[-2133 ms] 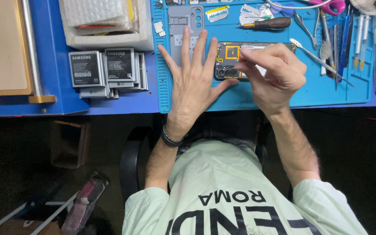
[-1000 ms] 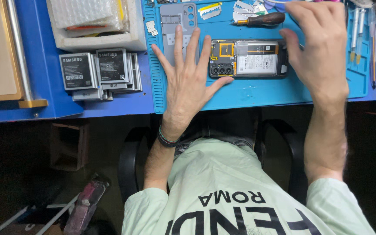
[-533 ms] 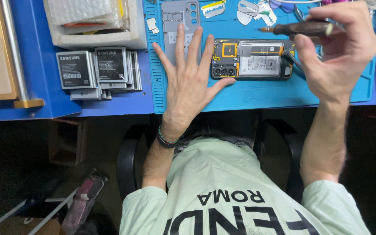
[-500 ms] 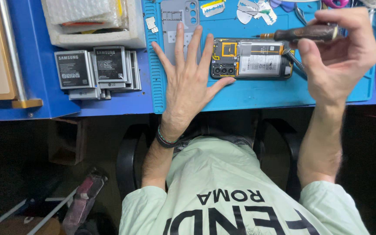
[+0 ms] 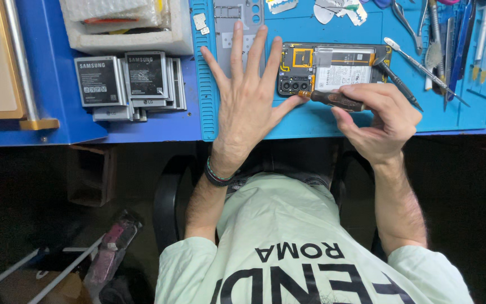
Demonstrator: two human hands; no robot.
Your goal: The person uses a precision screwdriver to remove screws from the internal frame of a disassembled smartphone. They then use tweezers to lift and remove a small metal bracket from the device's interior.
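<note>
From the head view, the opened phone (image 5: pixel 333 68) lies just beyond your hands on the blue mat (image 5: pixel 457 112), near the desk's front edge, its long axis running left to right. Your left hand (image 5: pixel 248 95) rests flat, fingers spread, thumb touching the camera end. Your right hand (image 5: pixel 381 115), the nearer one, grips a screwdriver (image 5: pixel 333 99) tipped toward that end; battery and gold parts show

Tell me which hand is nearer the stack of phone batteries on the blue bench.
Left. The left hand lies flat on the mat, just beside the phone batteries but apart from them. The right hand is farther off, past the opened phone, holding a screwdriver.
</note>
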